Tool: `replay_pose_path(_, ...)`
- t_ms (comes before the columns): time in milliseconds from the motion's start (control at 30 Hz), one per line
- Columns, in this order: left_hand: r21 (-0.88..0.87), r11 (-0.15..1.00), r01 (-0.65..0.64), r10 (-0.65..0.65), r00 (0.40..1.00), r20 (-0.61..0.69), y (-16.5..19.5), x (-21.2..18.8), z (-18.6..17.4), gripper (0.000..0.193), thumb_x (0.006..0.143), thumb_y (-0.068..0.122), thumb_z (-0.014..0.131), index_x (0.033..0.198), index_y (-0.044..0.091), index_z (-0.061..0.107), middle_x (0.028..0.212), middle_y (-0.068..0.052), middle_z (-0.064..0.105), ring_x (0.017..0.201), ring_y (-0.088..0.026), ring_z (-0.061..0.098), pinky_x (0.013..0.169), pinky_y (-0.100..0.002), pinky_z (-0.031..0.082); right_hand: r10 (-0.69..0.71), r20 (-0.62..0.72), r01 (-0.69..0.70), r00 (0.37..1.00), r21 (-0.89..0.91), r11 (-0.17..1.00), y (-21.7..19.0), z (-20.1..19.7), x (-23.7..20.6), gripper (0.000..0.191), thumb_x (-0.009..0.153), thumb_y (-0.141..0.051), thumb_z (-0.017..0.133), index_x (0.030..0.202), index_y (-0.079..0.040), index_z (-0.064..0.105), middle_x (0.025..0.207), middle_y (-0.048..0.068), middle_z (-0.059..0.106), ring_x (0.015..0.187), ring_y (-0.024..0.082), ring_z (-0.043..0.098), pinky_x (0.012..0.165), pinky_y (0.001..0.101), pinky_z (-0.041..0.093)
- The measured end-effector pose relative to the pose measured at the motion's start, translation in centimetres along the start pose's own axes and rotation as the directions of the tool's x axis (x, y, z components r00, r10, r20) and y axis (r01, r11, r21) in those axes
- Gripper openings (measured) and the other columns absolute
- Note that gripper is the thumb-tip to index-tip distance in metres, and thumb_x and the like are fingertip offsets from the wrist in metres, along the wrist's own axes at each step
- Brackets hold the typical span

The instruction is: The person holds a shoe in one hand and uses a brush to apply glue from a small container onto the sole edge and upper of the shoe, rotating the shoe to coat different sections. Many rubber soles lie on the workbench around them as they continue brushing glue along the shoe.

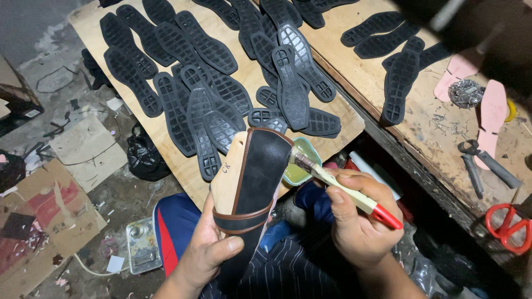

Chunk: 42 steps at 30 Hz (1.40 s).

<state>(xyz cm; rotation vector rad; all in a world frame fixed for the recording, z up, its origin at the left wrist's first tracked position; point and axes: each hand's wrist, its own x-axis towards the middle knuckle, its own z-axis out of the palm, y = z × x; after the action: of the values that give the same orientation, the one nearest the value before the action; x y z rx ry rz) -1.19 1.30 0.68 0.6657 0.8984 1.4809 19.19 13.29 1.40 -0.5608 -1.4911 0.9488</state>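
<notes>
1. Nearest the camera, the left hand grips a shoe on its wooden last from below, sole side up; the thumb presses across the brown strap band, and the other fingers wrap behind, out of view.
2. Just to the right, the right hand has its fingers closed around a brush with a pale handle and red end; the bristle tip touches the right edge of the shoe's black bottom.
3. Directly behind the bristles, a small green bowl of yellowish glue sits at the near edge of the plywood worktop.
4. Across that worktop, black ribbed rubber soles lie overlapping in a loose heap.
5. Farther right, a second wooden worktop carries more black soles, pink insoles, pincers and red-handled scissors near its front edge.
6. Down on the left, the concrete floor holds flattened cardboard, a red-printed carton piece, a black plastic bag and a small metal tray.
</notes>
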Motion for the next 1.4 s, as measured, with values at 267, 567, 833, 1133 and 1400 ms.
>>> replay_pose_path(267, 0.023, 1.0, -0.001, 0.001, 1.0, -0.002, 0.5, 0.0, 0.0, 0.108, 0.077, 0.037, 0.08, 0.16, 0.004, 0.019, 0.14, -0.023, 0.058, 0.122, -0.031, 0.064, 0.107, -0.047, 0.05, -0.021, 0.048, 0.024, 0.999, -0.078, 0.997, 0.3, -0.3, -0.2, 0.022, 0.102, 0.0, 0.069, 0.121, 0.005, 0.061, 0.116, 0.021, 0.07, 0.106, 0.026, 0.072, 0.1, 0.0356, 0.058)
replay_pose_path(567, 0.03, 0.999, 0.032, -0.031, 0.999, -0.022, 1.2, 0.0, 0.4, 0.106, 0.077, 0.045, 0.08, 0.159, 0.003, 0.025, 0.136, -0.022, 0.061, 0.111, -0.029, 0.067, 0.096, -0.044, 0.056, -0.076, 0.105, 0.091, 0.992, -0.148, 0.985, 0.0, -0.1, 0.5, 0.022, 0.098, -0.001, 0.073, 0.117, 0.003, 0.062, 0.117, 0.021, 0.07, 0.108, 0.027, 0.072, 0.101, 0.0354, 0.058)
replay_pose_path(833, -0.001, 0.996, 0.085, -0.085, 0.994, -0.067, 1.7, -0.1, 1.0, 0.102, 0.077, 0.046, 0.078, 0.156, 0.004, 0.029, 0.133, -0.02, 0.063, 0.108, -0.027, 0.069, 0.09, -0.042, 0.058, -0.135, 0.187, 0.184, 0.973, -0.277, 0.943, -0.6, -0.1, 1.5, 0.024, 0.095, -0.001, 0.075, 0.114, 0.002, 0.06, 0.112, 0.02, 0.072, 0.106, 0.027, 0.075, 0.094, 0.0331, 0.06)
replay_pose_path(1133, -0.039, 0.994, 0.105, -0.108, 0.992, -0.072, 1.8, -0.1, 1.1, 0.1, 0.076, 0.046, 0.077, 0.155, 0.005, 0.031, 0.127, -0.02, 0.063, 0.102, -0.027, 0.07, 0.083, -0.041, 0.061, -0.162, 0.274, 0.229, 0.948, -0.235, 0.945, -0.5, -0.3, 1.8, 0.026, 0.093, 0.0, 0.076, 0.114, 0.002, 0.061, 0.112, 0.022, 0.072, 0.105, 0.031, 0.075, 0.094, 0.0361, 0.061)
replay_pose_path(1400, -0.048, 0.993, 0.112, -0.116, 0.989, -0.093, 1.7, -0.1, 1.1, 0.096, 0.078, 0.044, 0.075, 0.154, 0.004, 0.033, 0.127, -0.02, 0.064, 0.101, -0.027, 0.07, 0.083, -0.041, 0.061, -0.145, 0.344, 0.235, 0.928, -0.236, 0.943, -0.8, -0.4, 1.9, 0.026, 0.092, -0.001, 0.076, 0.112, 0.003, 0.06, 0.113, 0.024, 0.072, 0.106, 0.032, 0.075, 0.094, 0.0377, 0.061)
